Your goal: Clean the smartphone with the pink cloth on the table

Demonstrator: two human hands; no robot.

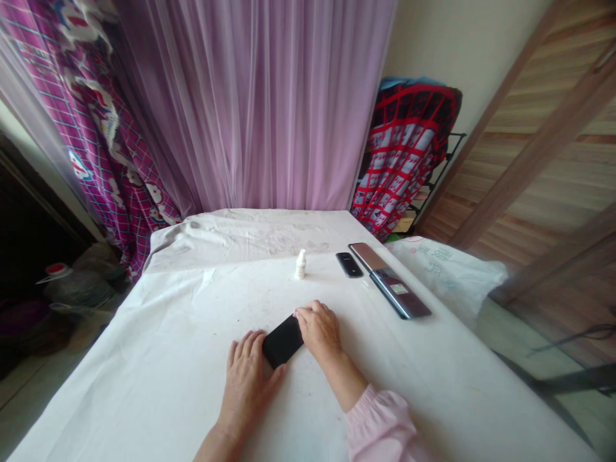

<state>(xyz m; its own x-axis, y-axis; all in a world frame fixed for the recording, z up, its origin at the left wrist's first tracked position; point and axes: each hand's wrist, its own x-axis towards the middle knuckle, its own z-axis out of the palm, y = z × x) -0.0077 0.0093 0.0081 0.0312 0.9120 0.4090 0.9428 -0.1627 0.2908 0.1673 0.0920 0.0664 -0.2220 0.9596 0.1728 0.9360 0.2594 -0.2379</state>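
Note:
A black smartphone [283, 342] lies tilted on the white tablecloth, its dark face up. My left hand [248, 372] holds its near left end, with the thumb along the lower edge and the fingers at the upper left. The curled fingers of my right hand [320, 328] close over the far right end. Something small and pale shows at those fingertips, too small to name. Beyond the hands, a small white dropper bottle [301, 265] stands upright.
To the right lie a small dark phone [349, 265], a bronze phone [367, 256] and a shiny blue-grey phone [400, 294] near the table edge. A white plastic bag [447, 273] is beyond that edge. Purple curtains [269, 102] hang behind the white-covered table [158, 372].

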